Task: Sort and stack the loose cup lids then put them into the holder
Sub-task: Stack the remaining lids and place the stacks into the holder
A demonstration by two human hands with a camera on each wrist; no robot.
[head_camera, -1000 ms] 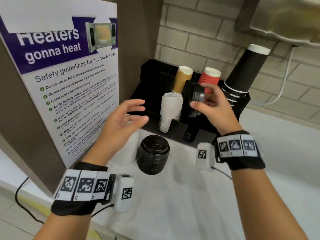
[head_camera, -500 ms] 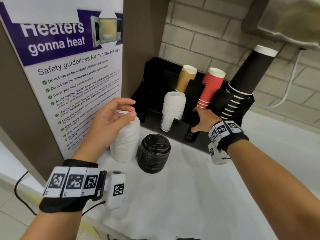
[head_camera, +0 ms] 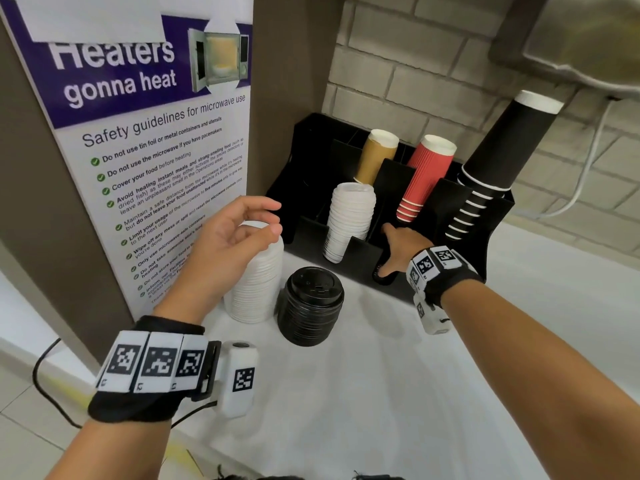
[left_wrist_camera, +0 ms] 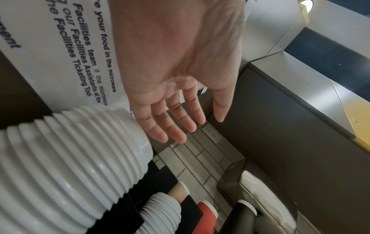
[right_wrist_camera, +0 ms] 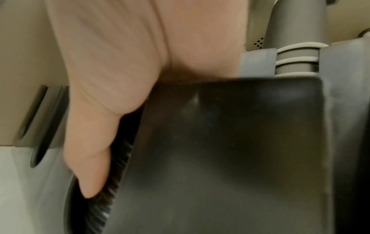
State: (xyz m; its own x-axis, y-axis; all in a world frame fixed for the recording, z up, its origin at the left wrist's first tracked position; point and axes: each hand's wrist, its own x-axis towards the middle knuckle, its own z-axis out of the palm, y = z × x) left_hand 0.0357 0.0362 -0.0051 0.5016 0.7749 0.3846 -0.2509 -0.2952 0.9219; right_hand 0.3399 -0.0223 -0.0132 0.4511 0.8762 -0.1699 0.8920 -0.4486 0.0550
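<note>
A black holder [head_camera: 304,143] stands against the brick wall, with white lids [head_camera: 349,220] in one front slot. My right hand [head_camera: 398,247] reaches down into the slot beside it and grips a stack of black lids [right_wrist_camera: 114,182]. In the right wrist view the thumb lies along their ribbed edges, and the holder wall [right_wrist_camera: 230,150] hides the fingers. On the table stand a tall white lid stack [head_camera: 256,282] and a shorter black lid stack [head_camera: 311,306]. My left hand [head_camera: 249,223] hovers just over the white stack [left_wrist_camera: 70,158], fingers [left_wrist_camera: 176,126] loose and holding nothing.
Brown cups [head_camera: 375,157], red cups [head_camera: 426,174] and tall black cups [head_camera: 498,157] lean in the holder's back slots. A poster panel [head_camera: 156,150] walls off the left. A cable [head_camera: 585,181] hangs at the right. The white tabletop [head_camera: 346,393] stretches toward me.
My right hand carried the black lids from in front of the cups down into the holder's front slot. My left hand drifted over the white stack.
</note>
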